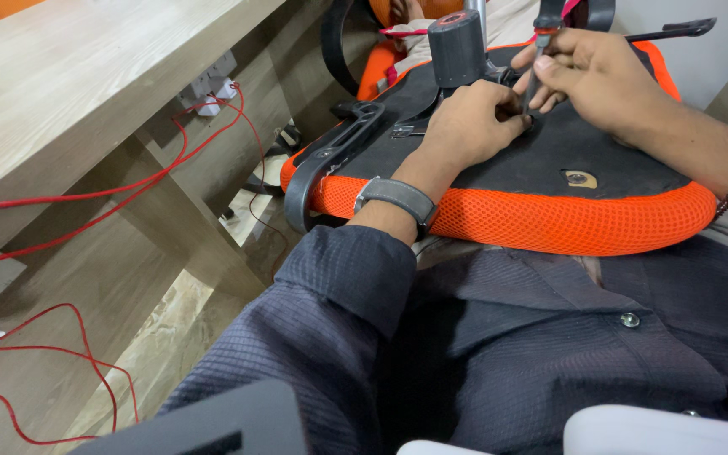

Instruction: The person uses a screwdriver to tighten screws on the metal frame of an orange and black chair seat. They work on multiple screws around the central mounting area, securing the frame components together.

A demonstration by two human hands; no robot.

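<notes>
Driving a screwdriver [537,72] pinched in the right hand [593,72], left hand [472,126] pressed beside its tip; one hole [580,178] below on the chair seat [566,215] looks unfilled.

This looks like an office or desk workroom. Well to the left of the fingers [499,105] of the left hand runs a long light wood-grain laminate desk [86,76], with white power plugs [212,88] fixed under its edge and thin red cables [128,181] trailing down to the pale floor [153,354]. Right under the fingers lies the upturned orange mesh office-chair seat with a black underside [566,211], and just beyond them rises its grey gas-lift column [457,46].
</notes>
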